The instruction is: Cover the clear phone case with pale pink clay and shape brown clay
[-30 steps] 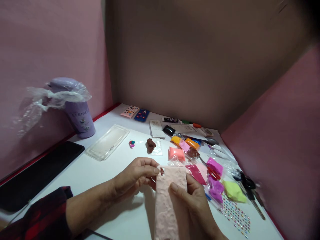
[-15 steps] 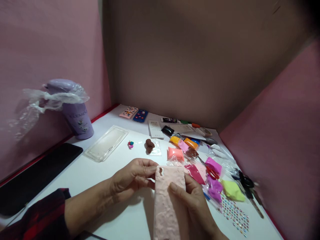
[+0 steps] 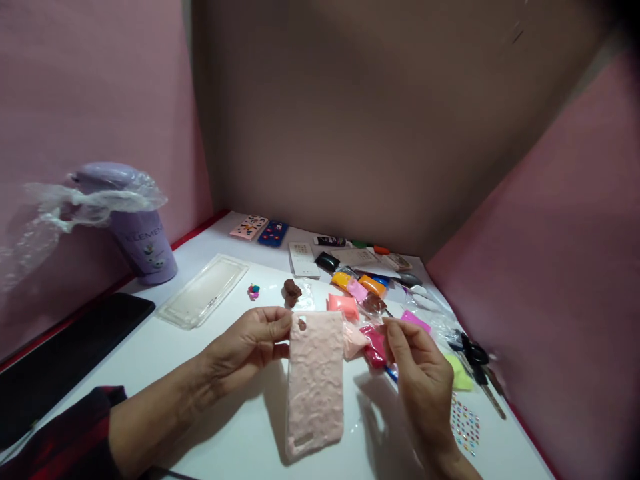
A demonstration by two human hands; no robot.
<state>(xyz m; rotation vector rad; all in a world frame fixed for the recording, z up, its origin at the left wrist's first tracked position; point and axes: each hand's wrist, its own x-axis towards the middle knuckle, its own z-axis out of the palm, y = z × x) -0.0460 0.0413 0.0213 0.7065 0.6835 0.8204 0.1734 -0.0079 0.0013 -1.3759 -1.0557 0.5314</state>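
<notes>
My left hand [image 3: 250, 343] pinches the upper left edge of a pink clay-covered phone case [image 3: 315, 383] and holds it upright above the white table [image 3: 165, 347]. A small brown dot of clay sits near the case's top corner. My right hand [image 3: 423, 380] is off the case to its right, fingers curled loosely together over the clay packets [image 3: 373, 347]; whether it holds anything is unclear.
A clear phone case [image 3: 203, 300], a brown clay lump [image 3: 291, 292] and several coloured clay packets [image 3: 357, 290] lie ahead. Black scissors [image 3: 475, 357] and a sticker sheet [image 3: 465, 423] are at right. A lilac cup [image 3: 143, 243] with plastic wrap stands at left, by a black pad [image 3: 65, 353].
My right hand let go of the pink case and moved to the right. My left hand now holds the case alone, lifted so its whole length shows.
</notes>
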